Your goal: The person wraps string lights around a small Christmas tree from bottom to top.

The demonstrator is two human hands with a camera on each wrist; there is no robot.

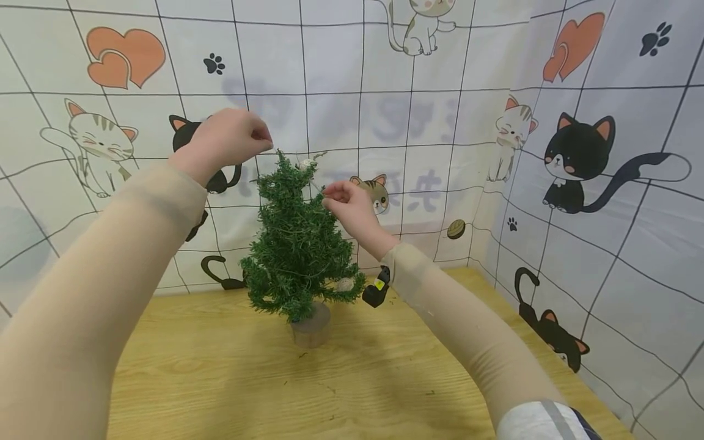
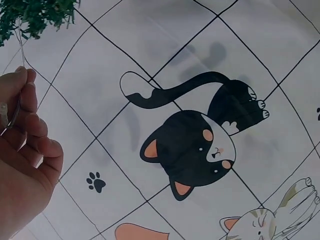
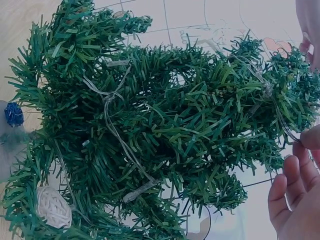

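Note:
A small artificial Christmas tree [image 1: 297, 244] stands upright on a round wooden base [image 1: 311, 330]. A light string with thin clear wire [image 3: 130, 155] and clear bulb sleeves winds through its branches. One white woven ball [image 3: 54, 207] sits low in the tree; another white ball [image 1: 305, 164] shows near the top. Just left of the treetop, my left hand [image 1: 233, 137] pinches a length of the wire [image 2: 21, 50] between thumb and index finger. At the upper right branches, my right hand [image 1: 357, 211] pinches another stretch of wire [image 3: 284, 125] with its fingertips.
The tree stands on a wooden table [image 1: 352, 379], where small green bits are scattered. Behind and to the right hangs a white grid-patterned cloth [image 1: 330, 55] printed with cats. A black wrist camera [image 1: 376, 292] hangs beneath my right wrist.

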